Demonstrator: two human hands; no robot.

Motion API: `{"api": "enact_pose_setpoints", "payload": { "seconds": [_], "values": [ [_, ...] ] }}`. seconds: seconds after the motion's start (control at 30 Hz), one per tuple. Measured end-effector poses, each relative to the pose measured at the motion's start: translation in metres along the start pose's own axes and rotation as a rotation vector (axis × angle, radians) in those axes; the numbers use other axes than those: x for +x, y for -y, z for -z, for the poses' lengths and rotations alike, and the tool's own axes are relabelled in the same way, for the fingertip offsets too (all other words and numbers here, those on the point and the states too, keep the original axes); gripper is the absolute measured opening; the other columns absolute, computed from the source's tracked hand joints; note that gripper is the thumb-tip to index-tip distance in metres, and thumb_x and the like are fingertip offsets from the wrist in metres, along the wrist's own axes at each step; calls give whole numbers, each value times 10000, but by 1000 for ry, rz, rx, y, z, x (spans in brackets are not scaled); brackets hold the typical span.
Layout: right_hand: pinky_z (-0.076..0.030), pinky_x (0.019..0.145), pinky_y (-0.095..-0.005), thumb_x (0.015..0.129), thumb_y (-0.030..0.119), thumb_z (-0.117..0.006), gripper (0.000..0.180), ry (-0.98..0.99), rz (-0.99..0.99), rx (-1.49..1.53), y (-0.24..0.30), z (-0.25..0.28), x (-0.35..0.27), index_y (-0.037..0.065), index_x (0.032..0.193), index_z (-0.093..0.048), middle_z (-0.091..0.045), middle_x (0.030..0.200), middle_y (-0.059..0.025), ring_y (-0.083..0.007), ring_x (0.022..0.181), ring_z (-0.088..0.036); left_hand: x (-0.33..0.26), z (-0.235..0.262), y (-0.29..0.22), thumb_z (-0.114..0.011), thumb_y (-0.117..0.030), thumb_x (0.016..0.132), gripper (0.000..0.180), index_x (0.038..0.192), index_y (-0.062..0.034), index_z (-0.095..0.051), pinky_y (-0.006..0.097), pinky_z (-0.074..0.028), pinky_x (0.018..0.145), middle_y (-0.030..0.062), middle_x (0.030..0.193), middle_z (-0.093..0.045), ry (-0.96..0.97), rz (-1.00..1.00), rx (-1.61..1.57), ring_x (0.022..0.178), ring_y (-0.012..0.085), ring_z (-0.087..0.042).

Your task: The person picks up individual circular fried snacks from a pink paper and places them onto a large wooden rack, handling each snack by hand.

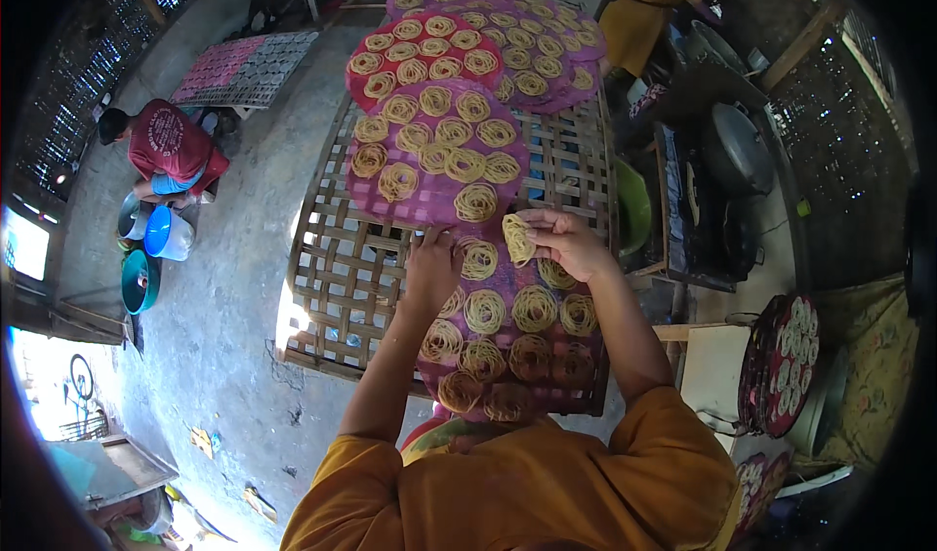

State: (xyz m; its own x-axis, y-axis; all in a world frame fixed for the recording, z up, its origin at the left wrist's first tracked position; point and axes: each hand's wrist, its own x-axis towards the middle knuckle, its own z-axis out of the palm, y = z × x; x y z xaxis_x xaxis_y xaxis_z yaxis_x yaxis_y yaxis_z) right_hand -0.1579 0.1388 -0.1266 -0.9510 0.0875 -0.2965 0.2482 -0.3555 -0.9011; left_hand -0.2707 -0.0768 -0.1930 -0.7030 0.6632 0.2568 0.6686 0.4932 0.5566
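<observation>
My right hand (pixel 568 244) pinches a pale yellow noodle coil (pixel 517 241), held on edge above a purple mesh sheet (pixel 503 280). My left hand (pixel 433 266) is palm down, its fingers curled at the border between that sheet and another round purple mesh sheet (pixel 376 188) just beyond. Rings of coiled strands cover both sheets; one noodle coil (pixel 484 310) lies between my forearms, and a browner-looking coil (pixel 460 391) sits in shade near my body. Underneath is a slatted bamboo rack (pixel 337 283).
Farther along the rack lie a red sheet (pixel 429 47) and more purple sheets with coils. At left a person in maroon (pixel 174 141) crouches by a blue bucket (pixel 169 233) and green basin (pixel 141 283). Another person (pixel 644 14) stands at back right, near a large metal pot (pixel 739 149).
</observation>
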Motion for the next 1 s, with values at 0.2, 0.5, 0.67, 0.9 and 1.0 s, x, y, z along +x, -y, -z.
{"api": "enact_pose_setpoints", "payload": {
  "seconds": [0.2,0.5,0.67,0.9,1.0],
  "values": [
    [-544,809,-309,914,36,-535,306,-16,-2,29,-7,-2,-19,2,1218,-541,-613,1118,-81,-160,976,-621,0,-8,-6,-653,-166,785,230,993,-73,-626,471,-430,826,119,1107,-575,17,66,68,1002,339,-551],
    [-513,773,-285,884,51,-559,255,-251,106,-931,-45,17,-30,15,1128,-621,-656,991,-94,-158,907,-632,0,-11,16,-664,-137,769,393,1116,-20,-521,480,-440,794,205,920,-638,45,180,-137,894,367,-606],
    [-505,782,-391,800,34,-600,271,-570,325,-1396,-52,56,-55,16,1064,-656,-648,985,-150,-312,867,-614,-2,-8,-12,-667,-104,745,414,1114,1,-511,466,-448,801,191,1024,-609,-244,-94,-64,950,361,-575],
    [-450,841,-476,787,82,-661,126,-569,286,-1401,-49,34,-55,12,891,-650,-628,906,-143,-349,963,-555,-38,-30,-62,-699,-164,719,155,864,-114,-676,411,-439,770,46,922,-575,53,-382,-27,899,276,-540],
    [-476,806,-426,806,50,-657,133,-579,385,-1450,-55,44,-60,3,919,-603,-629,880,-144,-315,897,-599,-44,-27,-83,-710,-218,715,195,875,-111,-679,417,-425,782,45,953,-563,130,-256,209,919,255,-532]
  ]
}}
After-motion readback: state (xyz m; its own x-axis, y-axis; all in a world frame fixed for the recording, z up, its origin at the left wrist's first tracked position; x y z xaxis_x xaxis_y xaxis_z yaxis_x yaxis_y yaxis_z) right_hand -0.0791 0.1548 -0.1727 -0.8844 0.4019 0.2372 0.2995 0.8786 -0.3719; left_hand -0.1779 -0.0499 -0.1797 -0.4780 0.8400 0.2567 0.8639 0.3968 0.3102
